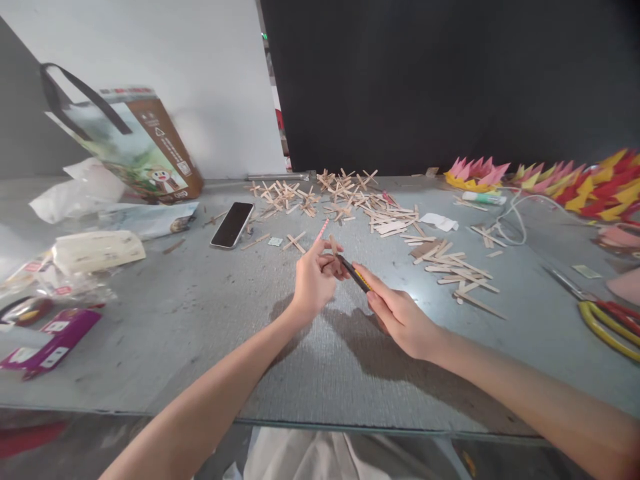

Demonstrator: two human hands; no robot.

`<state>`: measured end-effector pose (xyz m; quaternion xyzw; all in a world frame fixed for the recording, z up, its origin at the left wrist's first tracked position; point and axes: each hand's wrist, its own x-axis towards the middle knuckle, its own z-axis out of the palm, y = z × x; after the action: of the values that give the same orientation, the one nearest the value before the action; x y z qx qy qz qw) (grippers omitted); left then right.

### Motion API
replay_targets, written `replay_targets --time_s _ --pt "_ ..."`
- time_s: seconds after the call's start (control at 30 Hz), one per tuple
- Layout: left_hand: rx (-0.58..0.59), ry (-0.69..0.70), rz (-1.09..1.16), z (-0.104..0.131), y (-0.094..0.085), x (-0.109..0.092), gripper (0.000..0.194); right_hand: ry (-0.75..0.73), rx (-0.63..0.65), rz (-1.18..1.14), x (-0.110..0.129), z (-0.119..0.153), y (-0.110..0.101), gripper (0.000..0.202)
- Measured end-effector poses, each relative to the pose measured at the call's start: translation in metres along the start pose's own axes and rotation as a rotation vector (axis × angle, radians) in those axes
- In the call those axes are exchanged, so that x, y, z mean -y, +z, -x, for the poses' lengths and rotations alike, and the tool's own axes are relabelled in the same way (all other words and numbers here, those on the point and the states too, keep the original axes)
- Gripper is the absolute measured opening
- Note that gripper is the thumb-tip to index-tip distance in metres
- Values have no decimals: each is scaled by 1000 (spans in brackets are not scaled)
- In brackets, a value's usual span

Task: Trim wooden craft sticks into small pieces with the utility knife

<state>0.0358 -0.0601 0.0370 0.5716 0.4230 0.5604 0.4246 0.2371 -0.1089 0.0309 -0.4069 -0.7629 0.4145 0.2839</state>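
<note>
Just above the middle of the table [200, 333], my left hand [314, 279] is closed with a short wooden craft stick [333, 245] between its fingers. My right hand [403, 321] grips a black and yellow utility knife [361, 279], its front end reaching the left fingers and the stick. Whether the blade touches the wood I cannot tell. A pink-and-white striped strip [323, 230] juts up beside my left index finger; its lower end is hidden. Beyond my hands lie crossed craft sticks [287, 197], and loose craft sticks [463, 270] spread to the right.
A phone [233, 225] lies left of the sticks. Further left stand a printed bag [150, 147] and plastic packaging [97, 252], with a purple pack [55, 340] nearer. At right are scissors [600, 313], a white cord [523, 227], a glue stick [484, 198] and folded-paper pieces [595, 183].
</note>
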Motion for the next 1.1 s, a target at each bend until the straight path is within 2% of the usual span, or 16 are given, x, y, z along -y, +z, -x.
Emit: replay_targets --time_s 0.33,0.7,1.1 --pt "-7 -42 58 -2 1 -3 13 4 6 -33 0 0 0 60" --pt "32 -45 51 -4 -1 4 17 46 24 -118 -2 0 -5 60" --pt "76 -39 -11 -5 -4 4 16 141 95 -338 1 -5 -24 65"
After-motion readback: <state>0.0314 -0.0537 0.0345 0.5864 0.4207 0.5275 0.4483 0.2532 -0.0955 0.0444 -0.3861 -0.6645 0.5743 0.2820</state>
